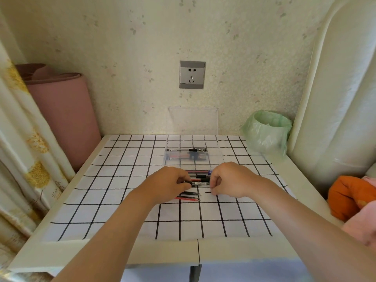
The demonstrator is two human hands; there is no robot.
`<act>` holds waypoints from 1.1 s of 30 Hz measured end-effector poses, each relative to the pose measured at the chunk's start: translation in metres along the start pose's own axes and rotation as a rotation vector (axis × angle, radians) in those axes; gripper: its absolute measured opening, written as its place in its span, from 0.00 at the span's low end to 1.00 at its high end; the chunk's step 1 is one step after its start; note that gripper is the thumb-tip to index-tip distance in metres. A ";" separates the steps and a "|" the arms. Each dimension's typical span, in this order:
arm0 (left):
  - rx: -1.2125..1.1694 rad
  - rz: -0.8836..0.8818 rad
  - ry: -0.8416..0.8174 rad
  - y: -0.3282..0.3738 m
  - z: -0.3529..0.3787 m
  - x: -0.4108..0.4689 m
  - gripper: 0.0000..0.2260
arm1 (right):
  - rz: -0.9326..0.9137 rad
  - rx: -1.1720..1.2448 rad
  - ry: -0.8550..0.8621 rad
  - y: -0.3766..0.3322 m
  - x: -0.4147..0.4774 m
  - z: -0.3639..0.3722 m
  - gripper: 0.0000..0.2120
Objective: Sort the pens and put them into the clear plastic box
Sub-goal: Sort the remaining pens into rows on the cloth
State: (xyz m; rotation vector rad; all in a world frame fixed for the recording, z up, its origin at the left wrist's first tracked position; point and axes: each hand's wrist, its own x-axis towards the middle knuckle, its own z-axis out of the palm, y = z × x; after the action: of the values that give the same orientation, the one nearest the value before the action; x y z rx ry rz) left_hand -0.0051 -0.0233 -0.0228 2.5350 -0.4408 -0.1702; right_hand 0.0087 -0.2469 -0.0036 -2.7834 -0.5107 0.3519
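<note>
The pens (pixel 198 176) lie on the checked cloth (pixel 114 180) at 6 o'clock of the clear plastic box (pixel 213 157), their long axes running 9-to-3. The left hand (pixel 168 184) grips a black pen (pixel 190 183). The right hand (pixel 230 180) curls at the pile's 3 o'clock end; I cannot tell whether it holds anything.

- Soft, warm daylight is filling the room evenly, and the wall (pixel 142 58) is taking on a yellowish cast.
- A pale bright patch is glowing at the wall's foot, just left of the clear plastic box (pixel 192 157).
- Only faint, soft-edged shadows are falling under the left hand (pixel 168 185) and right hand (pixel 230 180) on the checked cloth (pixel 122 210).
- The wide lens is bowing the curtain (pixel 24 139) and the white padded panel (pixel 335 98) at the edges.
- The pens (pixel 198 177) are showing small and slightly smeared.
</note>
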 end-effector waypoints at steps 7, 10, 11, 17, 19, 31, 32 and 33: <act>-0.002 0.008 0.004 0.001 -0.001 0.000 0.06 | -0.068 0.157 0.089 0.000 0.009 0.005 0.07; -0.009 0.005 0.005 0.001 -0.001 0.000 0.06 | -0.093 0.186 0.106 -0.003 0.010 0.005 0.07; -0.011 0.004 0.006 0.001 -0.001 0.000 0.06 | -0.101 0.199 0.109 -0.004 0.010 0.006 0.07; -0.020 0.014 0.003 0.006 -0.002 -0.001 0.06 | -0.123 0.284 0.107 -0.010 0.010 0.009 0.07; -0.036 0.011 0.002 0.008 -0.002 -0.001 0.06 | -0.135 0.306 0.116 -0.012 0.012 0.010 0.09; -0.011 0.016 0.054 0.007 -0.012 -0.006 0.09 | -0.174 0.246 0.118 -0.021 0.015 0.016 0.07; -0.008 0.017 0.059 0.005 -0.012 -0.007 0.09 | -0.175 0.277 0.108 -0.023 0.015 0.016 0.08; -0.005 0.017 0.063 0.005 -0.013 -0.008 0.09 | -0.176 0.309 0.099 -0.025 0.015 0.016 0.10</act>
State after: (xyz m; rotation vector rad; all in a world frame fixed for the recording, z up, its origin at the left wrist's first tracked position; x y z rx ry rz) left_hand -0.0115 -0.0174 -0.0089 2.5233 -0.4358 -0.0844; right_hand 0.0100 -0.2151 -0.0132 -2.4244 -0.6147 0.2297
